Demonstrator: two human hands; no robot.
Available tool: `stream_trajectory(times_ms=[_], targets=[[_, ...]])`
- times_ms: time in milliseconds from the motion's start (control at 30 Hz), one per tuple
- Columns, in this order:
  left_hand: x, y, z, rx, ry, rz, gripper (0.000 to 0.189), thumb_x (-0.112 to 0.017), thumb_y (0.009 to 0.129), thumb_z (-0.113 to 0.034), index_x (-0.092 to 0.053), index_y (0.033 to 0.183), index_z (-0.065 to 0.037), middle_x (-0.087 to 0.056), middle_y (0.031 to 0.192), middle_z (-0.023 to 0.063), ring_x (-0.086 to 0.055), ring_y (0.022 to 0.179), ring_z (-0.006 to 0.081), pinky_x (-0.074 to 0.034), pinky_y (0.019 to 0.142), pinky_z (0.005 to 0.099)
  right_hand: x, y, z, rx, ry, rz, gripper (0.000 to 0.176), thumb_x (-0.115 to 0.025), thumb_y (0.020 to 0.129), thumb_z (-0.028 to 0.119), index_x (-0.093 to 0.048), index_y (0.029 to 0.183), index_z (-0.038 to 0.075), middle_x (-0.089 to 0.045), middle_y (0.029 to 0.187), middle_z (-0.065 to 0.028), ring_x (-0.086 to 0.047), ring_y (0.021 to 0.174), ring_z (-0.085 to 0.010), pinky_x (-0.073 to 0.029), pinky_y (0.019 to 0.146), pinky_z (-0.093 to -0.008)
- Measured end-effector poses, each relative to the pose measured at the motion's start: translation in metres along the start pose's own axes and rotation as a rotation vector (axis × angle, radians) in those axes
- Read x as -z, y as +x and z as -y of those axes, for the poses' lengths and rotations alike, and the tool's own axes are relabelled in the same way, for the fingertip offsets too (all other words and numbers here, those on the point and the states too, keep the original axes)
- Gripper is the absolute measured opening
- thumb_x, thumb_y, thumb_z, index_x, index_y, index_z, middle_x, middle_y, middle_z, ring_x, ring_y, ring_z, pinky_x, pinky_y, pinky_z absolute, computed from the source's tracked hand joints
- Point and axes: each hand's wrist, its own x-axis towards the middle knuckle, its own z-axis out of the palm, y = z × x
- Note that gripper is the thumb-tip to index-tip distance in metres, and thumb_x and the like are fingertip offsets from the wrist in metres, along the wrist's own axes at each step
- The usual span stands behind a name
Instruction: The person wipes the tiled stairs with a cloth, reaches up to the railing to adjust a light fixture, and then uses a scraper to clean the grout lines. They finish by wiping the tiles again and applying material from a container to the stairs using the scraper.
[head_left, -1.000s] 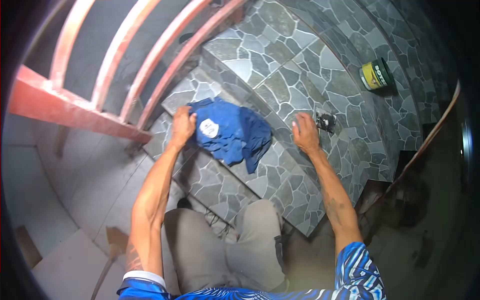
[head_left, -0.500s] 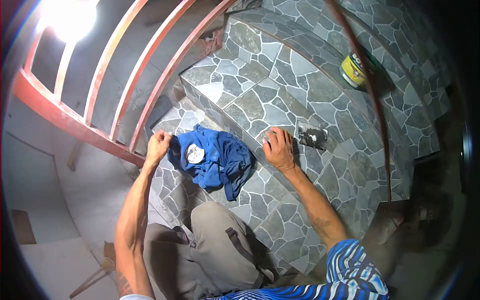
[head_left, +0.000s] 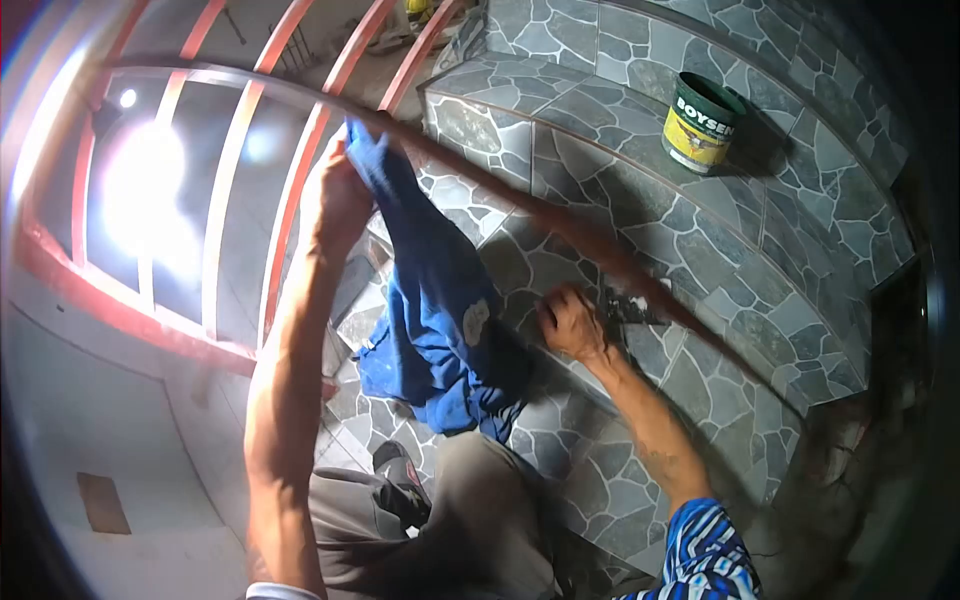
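You have the blue garment raised at one end: your left hand, in the upper left of the frame, is closed around that end. The cloth stretches down from it to a crumpled mass left of centre, which lies on the stone-patterned tile step. A pale patch shows on the cloth's right side.

Your right hand is near the centre, to the right of the garment and apart from it, with its fingers curled; you cannot tell whether they pinch anything. Just beside it, on the tiles, lies a small black-smeared piece, partly hidden.

A blurred reddish-brown strand crosses the view diagonally, from upper left to lower right. The green and yellow Boysen pail stands upright on a higher step, upper right. Red-and-pink railing bars fill the upper left, with a glaring light among them.
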Motion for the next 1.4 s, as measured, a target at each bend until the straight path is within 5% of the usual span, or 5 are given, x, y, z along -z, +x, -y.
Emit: stream_trajectory(times_ms=[467, 700, 1067, 1333, 1400], targets=[[-0.094, 0.103, 0.182, -0.728, 1.405, 0.400, 0.065, -0.067, 0.076, -0.016, -0.049, 0.138, -0.009, -0.057, 0.128, 0.0160, -0.059, 0.111, 0.0371, -0.046, 0.095, 0.0454, 0.012, 0.012, -0.007, -0.223, 0.251, 0.033, 0.010, -0.064, 0.083, 0.012, -0.061, 0.082, 0.002, -0.058, 0.084, -0.0137, -0.060, 0.076, -0.0333, -0.052, 0.065, -0.0440], [-0.034, 0.125, 0.145, -0.269, 1.871, 0.180, 0.059, -0.063, 0.085, -0.034, -0.050, 0.140, -0.017, -0.059, 0.129, 0.0134, -0.056, 0.114, 0.0385, -0.043, 0.097, 0.0474, 0.010, 0.004, -0.006, -0.219, 0.257, 0.035, 0.011, -0.064, 0.085, 0.013, -0.060, 0.081, 0.004, -0.056, 0.087, -0.0128, -0.060, 0.081, -0.0320, -0.051, 0.070, -0.0415], [0.051, -0.111, 0.027, -0.402, 0.567, -0.525, 0.060, -0.062, 0.093, -0.005, -0.036, 0.146, 0.005, -0.052, 0.139, 0.0136, -0.054, 0.119, 0.0176, -0.044, 0.101, 0.0293, -0.001, -0.007, -0.011, -0.270, 0.330, 0.070, 0.008, -0.063, 0.086, 0.007, -0.058, 0.086, 0.001, -0.058, 0.089, -0.0143, -0.060, 0.081, -0.0329, -0.050, 0.070, -0.0396], [0.044, -0.222, -0.107, -0.790, 1.721, -0.370, 0.046, -0.060, 0.094, -0.023, -0.050, 0.131, 0.003, -0.061, 0.120, 0.0140, -0.063, 0.105, 0.0233, -0.049, 0.092, 0.0359, 0.007, -0.001, -0.004, -0.248, 0.339, 0.120, 0.007, -0.061, 0.089, 0.004, -0.061, 0.092, -0.002, -0.060, 0.091, -0.0159, -0.062, 0.080, -0.0317, -0.050, 0.070, -0.0366], [0.065, -0.223, -0.086, -0.453, 0.319, -0.406, 0.038, -0.054, 0.096, -0.010, -0.049, 0.131, 0.003, -0.062, 0.117, 0.0120, -0.064, 0.101, 0.0189, -0.050, 0.087, 0.0297, 0.006, 0.000, -0.004, -0.241, 0.321, 0.136, 0.007, -0.060, 0.090, 0.004, -0.061, 0.093, -0.002, -0.061, 0.092, -0.0158, -0.062, 0.080, -0.0313, -0.050, 0.070, -0.0356]])
